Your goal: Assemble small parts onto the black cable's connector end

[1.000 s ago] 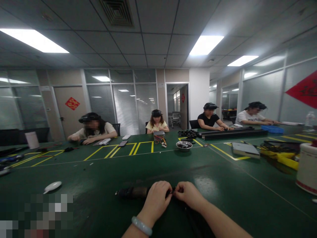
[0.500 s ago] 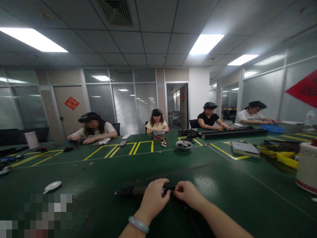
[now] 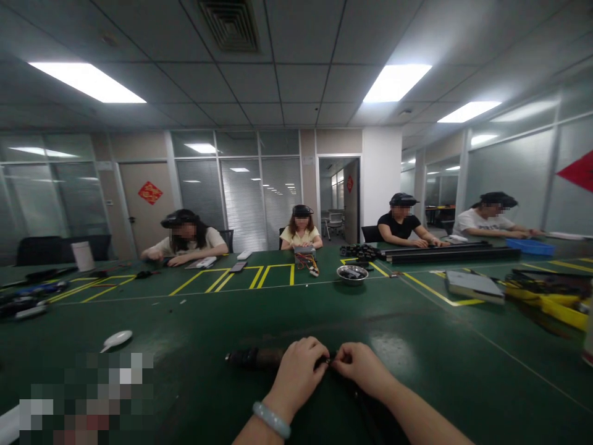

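A dark cylindrical tool, shaped like an electric screwdriver (image 3: 266, 358), lies on the green table with its narrow black nose and silver tip pointing left. Around its rear end my left hand (image 3: 301, 364) is closed, a pale bangle on the wrist. My right hand (image 3: 364, 368) pinches a small dark piece at that same end, close against the left fingertips; the fingers hide what it is. Below the right hand a dark cord-like strip (image 3: 365, 408) runs toward me, hard to make out on the dark surface.
A white spoon (image 3: 118, 339) lies to the left. Beyond my hands stand a metal bowl (image 3: 352, 276) of dark parts, a grey box (image 3: 475, 287) and yellow trays (image 3: 563, 309). Several people sit across the table (image 3: 208, 321), near long black bars (image 3: 451, 253) and a blue basket (image 3: 530, 247).
The view has turned slightly left, so the scene sits farther right. My fingertips have come closer together at the tool's rear end; both hands keep their hold.
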